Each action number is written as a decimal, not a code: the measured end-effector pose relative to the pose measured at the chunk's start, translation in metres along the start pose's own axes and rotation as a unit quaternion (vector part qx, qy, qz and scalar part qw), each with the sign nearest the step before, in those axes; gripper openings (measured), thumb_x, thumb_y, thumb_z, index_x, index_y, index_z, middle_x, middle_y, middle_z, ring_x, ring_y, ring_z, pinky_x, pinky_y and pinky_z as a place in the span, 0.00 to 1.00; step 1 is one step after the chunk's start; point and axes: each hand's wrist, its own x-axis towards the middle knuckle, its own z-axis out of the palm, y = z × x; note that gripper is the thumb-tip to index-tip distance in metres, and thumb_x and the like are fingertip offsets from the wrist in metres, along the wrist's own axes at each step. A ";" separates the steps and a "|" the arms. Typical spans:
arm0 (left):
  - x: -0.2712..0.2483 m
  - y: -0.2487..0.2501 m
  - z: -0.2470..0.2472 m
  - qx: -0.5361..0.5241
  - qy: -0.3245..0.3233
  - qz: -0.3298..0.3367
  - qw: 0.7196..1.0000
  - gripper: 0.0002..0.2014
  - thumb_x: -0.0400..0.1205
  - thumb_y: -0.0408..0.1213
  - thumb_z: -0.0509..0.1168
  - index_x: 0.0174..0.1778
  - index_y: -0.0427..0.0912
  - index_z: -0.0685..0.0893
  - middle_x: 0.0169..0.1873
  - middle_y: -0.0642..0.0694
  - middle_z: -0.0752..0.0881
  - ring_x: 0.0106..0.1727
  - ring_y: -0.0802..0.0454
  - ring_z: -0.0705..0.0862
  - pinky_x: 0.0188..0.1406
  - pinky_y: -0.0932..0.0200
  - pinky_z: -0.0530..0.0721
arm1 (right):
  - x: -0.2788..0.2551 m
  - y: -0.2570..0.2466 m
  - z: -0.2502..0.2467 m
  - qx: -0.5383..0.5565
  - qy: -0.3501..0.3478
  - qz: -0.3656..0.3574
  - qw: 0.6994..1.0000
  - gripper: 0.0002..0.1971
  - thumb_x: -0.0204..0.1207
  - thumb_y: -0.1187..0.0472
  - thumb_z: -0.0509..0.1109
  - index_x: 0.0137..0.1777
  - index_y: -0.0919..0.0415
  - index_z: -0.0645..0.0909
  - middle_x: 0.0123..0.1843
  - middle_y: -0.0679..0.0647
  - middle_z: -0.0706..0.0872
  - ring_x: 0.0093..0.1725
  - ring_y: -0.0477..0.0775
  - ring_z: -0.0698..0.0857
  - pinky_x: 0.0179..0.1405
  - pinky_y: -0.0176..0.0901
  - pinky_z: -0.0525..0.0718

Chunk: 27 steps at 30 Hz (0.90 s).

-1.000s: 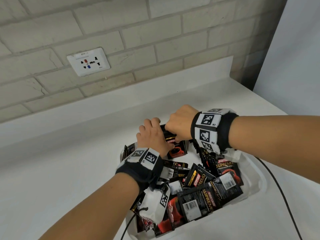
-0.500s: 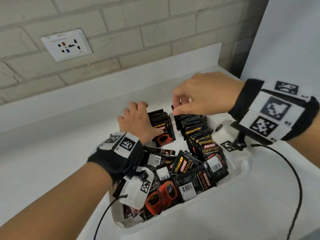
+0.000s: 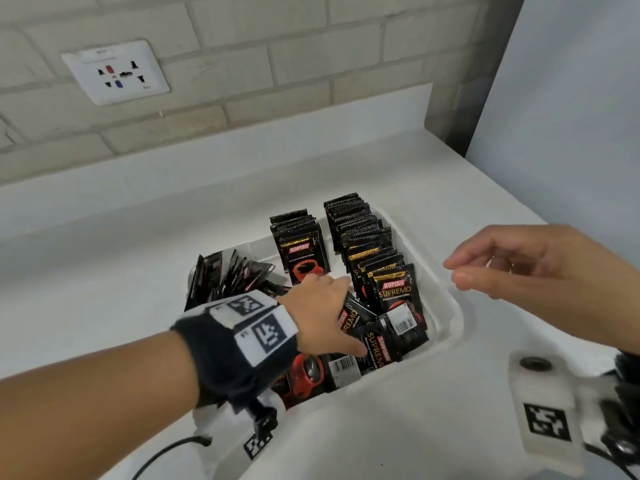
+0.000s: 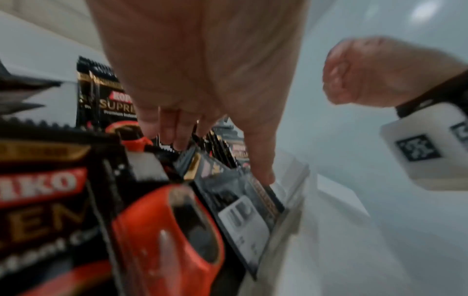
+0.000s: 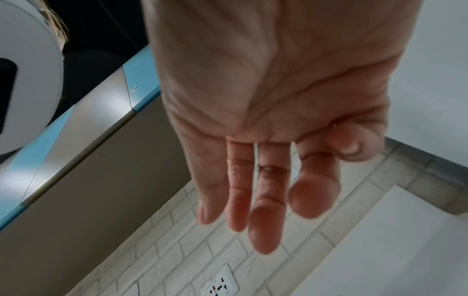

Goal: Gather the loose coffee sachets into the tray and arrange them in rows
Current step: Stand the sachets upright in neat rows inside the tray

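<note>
Tray (image 3: 446, 296), white, on the table (image 3: 104, 271): coffee sachets stand on edge in two rows (image 3: 367, 244) at the far end, presumably so each new one files in behind, and a loose heap (image 3: 381, 337) fills the near end. Left hand (image 3: 322, 313), fingers down in the heap; whether it grips a sachet cannot be told. Right hand (image 3: 530, 265), empty, fingers relaxed, beside the tray's right rim.

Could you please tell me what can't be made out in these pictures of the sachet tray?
- Left hand: head view hides its fingers among loose sachets; left wrist view too blurred to show a grip.
- Tray, near-left corner: head view, covered by the wrist.
- Row count: sachets overlap.
- Tray: absent from the right wrist view.
</note>
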 end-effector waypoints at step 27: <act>0.018 0.011 0.006 -0.006 -0.017 -0.072 0.997 0.36 0.70 0.52 0.74 0.71 0.52 0.66 0.65 0.48 0.71 0.69 0.45 0.66 0.64 0.49 0.66 | 0.020 0.014 0.020 -0.224 -0.188 0.014 0.956 0.08 0.76 0.43 0.62 0.50 0.39 0.81 0.36 0.11 0.71 0.39 0.23 0.74 0.37 0.22 0.70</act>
